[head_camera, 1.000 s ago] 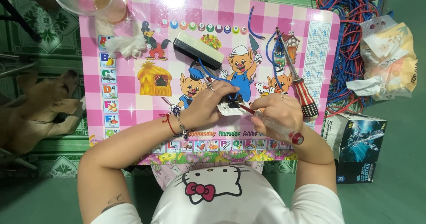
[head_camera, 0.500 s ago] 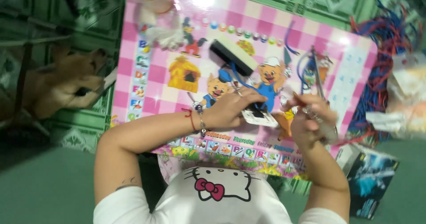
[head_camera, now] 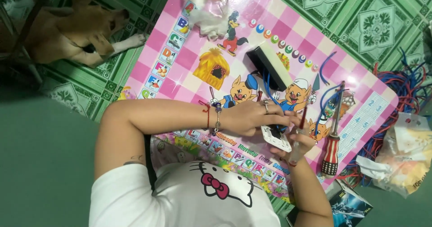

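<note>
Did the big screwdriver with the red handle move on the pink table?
No. The red-handled screwdriver still lies right of the cartoon pigs on the pink table; only the camera turned.

Table (head_camera: 175, 69) was pink checked with cartoon animals. Floor tiles (head_camera: 373, 20) were green patterned. Screwdriver (head_camera: 332, 151) had red-black handle. Wires (head_camera: 405, 85) were blue, red. Dog (head_camera: 67, 29) was tan.

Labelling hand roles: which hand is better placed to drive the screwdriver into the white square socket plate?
Right. The right hand grips the clear-handled screwdriver at the white square socket plate; the left hand lies on the plate, steadying it.
</note>
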